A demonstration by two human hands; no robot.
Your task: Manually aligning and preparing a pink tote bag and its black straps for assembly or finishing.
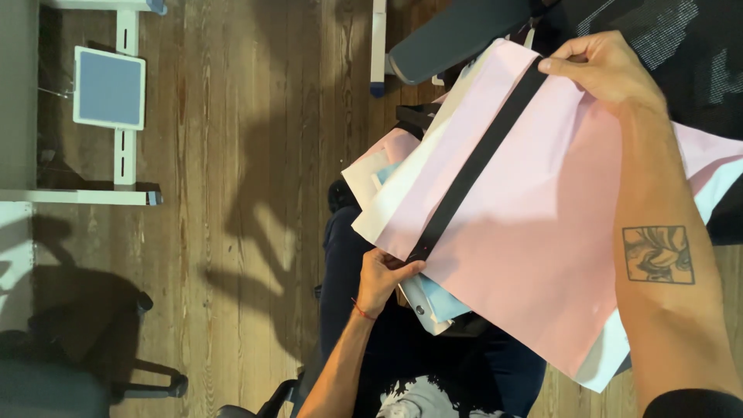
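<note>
The right hand, at the end of the near forearm bearing one square tattoo, pinches the upper end of the single black strip across a pink mailer. The left hand grips the strip's lower end. From left: one blue square pad on a white frame, wood floor, then a stack of mailers, white, blue and pink.

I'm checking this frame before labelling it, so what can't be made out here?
- Head view: the light blue sheets lie mostly under the pink bag, so their number is unclear.
- The bag's right end runs behind the right forearm and past the edge.
- The left hand grips the black strap; its fingertips curl underneath.
- The right hand pinches the strap's other end, hiding it.
</note>
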